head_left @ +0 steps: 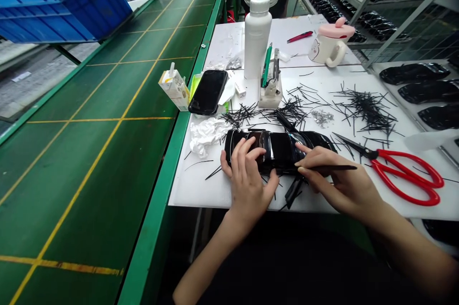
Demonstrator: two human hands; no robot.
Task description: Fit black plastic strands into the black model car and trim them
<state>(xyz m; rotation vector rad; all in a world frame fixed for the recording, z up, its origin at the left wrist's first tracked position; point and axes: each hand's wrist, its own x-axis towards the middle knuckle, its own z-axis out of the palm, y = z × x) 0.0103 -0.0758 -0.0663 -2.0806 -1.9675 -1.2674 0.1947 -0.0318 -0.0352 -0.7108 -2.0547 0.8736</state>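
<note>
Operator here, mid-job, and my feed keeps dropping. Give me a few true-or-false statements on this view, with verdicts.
1. The left hand rests on the black car body. True.
2. The right hand holds the scissors. False: it pinches a thin black strip; the scissors lie on the table to its right.
3. The white bottle lies on its side. False: the bottle stands upright.
4. Loose black strips lie scattered across the table. True.
</note>
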